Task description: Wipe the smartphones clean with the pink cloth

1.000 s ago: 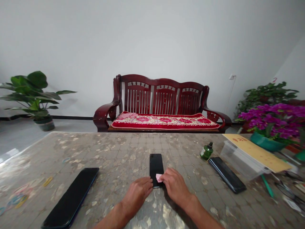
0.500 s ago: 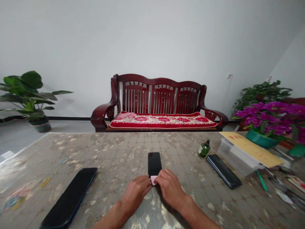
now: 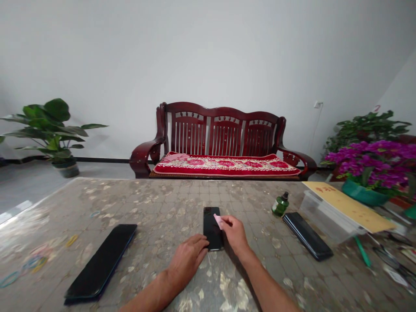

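A black smartphone (image 3: 212, 236) lies flat on the table in front of me, camera bump at the far end. My left hand (image 3: 189, 255) is at its lower left corner, fingers together and closed against the edge. Between the thumb and fingers of my right hand (image 3: 234, 234) is a small pink piece of cloth or paper (image 3: 218, 221). It sits over the upper right part of the phone; whether it touches the glass is hard to tell.
A larger dark device (image 3: 102, 262) lies left, near loose rubber bands (image 3: 39, 262). To the right are a green pump bottle (image 3: 280, 205), a black wallet-like case (image 3: 307, 236), a clear plastic box (image 3: 320, 216) under a yellow envelope (image 3: 347, 206), and purple flowers (image 3: 373, 162).
My right hand has moved with the pink piece from the phone's near end up to its far right side. My left hand stays by the near left corner. The view has shifted slightly.
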Action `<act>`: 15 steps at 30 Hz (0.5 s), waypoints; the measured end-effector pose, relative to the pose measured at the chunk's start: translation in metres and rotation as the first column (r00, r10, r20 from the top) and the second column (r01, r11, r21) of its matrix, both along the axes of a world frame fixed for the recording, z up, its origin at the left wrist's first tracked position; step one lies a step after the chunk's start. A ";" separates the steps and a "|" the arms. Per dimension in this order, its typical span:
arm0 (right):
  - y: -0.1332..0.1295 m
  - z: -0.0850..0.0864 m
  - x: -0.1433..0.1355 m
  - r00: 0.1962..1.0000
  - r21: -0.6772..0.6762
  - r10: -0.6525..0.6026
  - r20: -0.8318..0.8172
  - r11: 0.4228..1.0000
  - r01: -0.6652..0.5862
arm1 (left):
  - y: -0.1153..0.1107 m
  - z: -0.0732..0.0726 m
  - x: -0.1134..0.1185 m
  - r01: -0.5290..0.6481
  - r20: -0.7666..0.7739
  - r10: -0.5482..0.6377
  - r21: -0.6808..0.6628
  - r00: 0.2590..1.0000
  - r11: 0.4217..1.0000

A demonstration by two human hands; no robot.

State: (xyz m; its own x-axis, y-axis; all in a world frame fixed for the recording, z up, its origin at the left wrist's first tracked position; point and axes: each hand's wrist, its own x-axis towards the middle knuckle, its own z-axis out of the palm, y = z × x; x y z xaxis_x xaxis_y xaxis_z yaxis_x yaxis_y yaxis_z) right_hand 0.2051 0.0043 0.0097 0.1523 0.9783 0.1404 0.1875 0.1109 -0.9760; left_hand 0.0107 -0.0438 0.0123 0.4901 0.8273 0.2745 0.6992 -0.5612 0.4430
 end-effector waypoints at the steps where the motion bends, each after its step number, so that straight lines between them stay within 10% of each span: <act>1: 0.000 -0.002 -0.002 0.999 -0.004 0.001 -0.044 1.000 -0.001 | 0.000 0.004 0.002 -0.021 -0.019 0.020 -0.032 1.000 0.999; 8: -0.008 0.002 -0.001 0.956 -0.042 -0.003 -0.295 0.999 -0.010 | -0.006 0.032 0.029 -0.141 -0.222 0.105 -0.151 0.969 0.978; 15: -0.009 0.004 -0.001 0.815 -0.113 -0.058 -0.576 0.994 -0.009 | -0.010 0.020 0.056 -0.238 -0.387 0.219 -0.003 0.896 0.971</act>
State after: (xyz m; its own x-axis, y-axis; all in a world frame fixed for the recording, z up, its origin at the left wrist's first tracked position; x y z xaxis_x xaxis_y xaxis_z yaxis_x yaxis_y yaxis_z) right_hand 0.2040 -0.0043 0.0137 0.1964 0.9769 -0.0847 -0.4131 0.0041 -0.9107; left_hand 0.0663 -0.0533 0.0319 0.3450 0.9366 0.0615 0.9261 -0.3503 0.1397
